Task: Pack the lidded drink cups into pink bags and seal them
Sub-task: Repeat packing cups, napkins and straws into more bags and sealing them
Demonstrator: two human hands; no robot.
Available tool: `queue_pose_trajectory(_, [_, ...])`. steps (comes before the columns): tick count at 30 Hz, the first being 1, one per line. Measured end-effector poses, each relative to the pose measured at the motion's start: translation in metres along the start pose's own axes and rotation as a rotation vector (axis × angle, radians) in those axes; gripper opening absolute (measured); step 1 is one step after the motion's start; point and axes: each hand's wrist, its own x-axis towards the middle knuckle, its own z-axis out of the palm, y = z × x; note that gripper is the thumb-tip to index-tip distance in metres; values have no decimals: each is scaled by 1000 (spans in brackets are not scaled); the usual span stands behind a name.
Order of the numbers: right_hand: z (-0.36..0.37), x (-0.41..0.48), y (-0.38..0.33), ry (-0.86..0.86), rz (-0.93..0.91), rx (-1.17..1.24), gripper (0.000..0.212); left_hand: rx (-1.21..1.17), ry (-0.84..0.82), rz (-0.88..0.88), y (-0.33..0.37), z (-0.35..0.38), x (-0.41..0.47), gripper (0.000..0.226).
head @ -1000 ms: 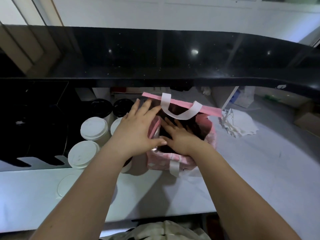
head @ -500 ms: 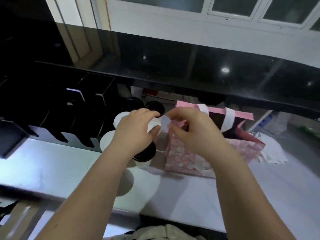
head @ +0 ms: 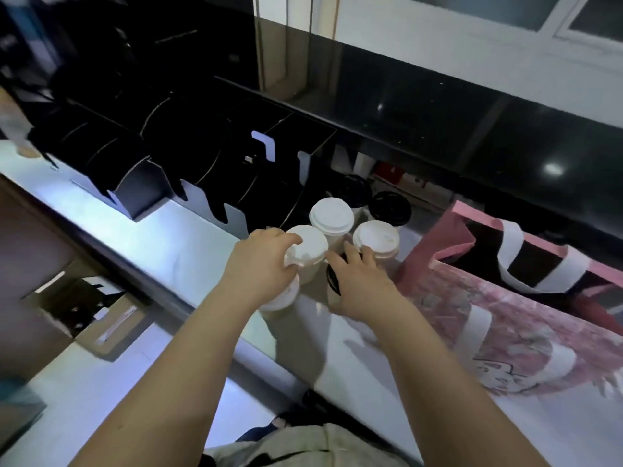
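Note:
A cluster of lidded drink cups stands on the white counter [head: 188, 251]. My left hand [head: 261, 264] grips the lid of a white-lidded cup [head: 308, 247] from the left. My right hand [head: 362, 286] curls over a black-lidded cup [head: 333, 279] just right of it, hiding most of the lid. Another white-lidded cup [head: 281, 299] sits partly hidden under my left wrist. The pink bag [head: 448, 298] with white handles [head: 512, 244] stands open to the right of the cups, and its dark inside shows.
Two more white-lidded cups [head: 332, 215] [head: 376, 237] and two black-lidded ones [head: 354, 193] [head: 390, 207] stand behind my hands. A black compartment rack [head: 202, 156] lines the counter's back left. A raised dark ledge [head: 472, 123] runs behind. A cardboard box [head: 111, 326] sits below left.
Both hands left the pink bag's mouth and moved left onto the cups, the left one taking a white lid and the right a black-lidded cup. The view swung left.

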Motion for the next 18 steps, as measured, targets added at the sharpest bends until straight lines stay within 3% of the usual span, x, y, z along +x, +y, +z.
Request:
queue_pose_trajectory(2, [8,2,-2,-45,23,-89,91,-3,-4,-26,-6,5,-6,46])
queue_pose_trajectory(4, [10,3,-2,46,22,-140,82,-10,-8,-43,-9,8,-11,46])
queue_pose_trajectory(13, [3,2,10,139,-85,-121,77,-27,32,-47,-5,14,-18,48])
queue_pose_trajectory(18, [-51,-27,15,267,-198,86,83,-26,116,-22,9,-12,0,58])
